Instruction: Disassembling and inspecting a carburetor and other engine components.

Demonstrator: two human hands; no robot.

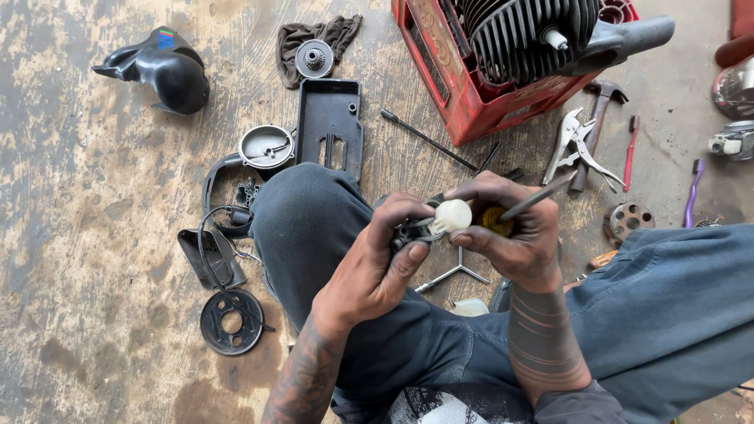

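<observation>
left hand (385, 263) pinches small dark part with white cap (440, 222) | right hand (514, 232) fisted on yellow-handled screwdriver (525, 206), shaft toward 2 o'clock | part at 9 o'clock of right grip, touching

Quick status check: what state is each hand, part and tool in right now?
left hand: closed on small dark part.
small dark part: held, white knob attached.
right hand: gripping screwdriver, shaft pointing up-right.
locking pliers: lying open on floor.
red crate: upright, holding finned cylinder.
black cover: lying hollow side up.
</observation>
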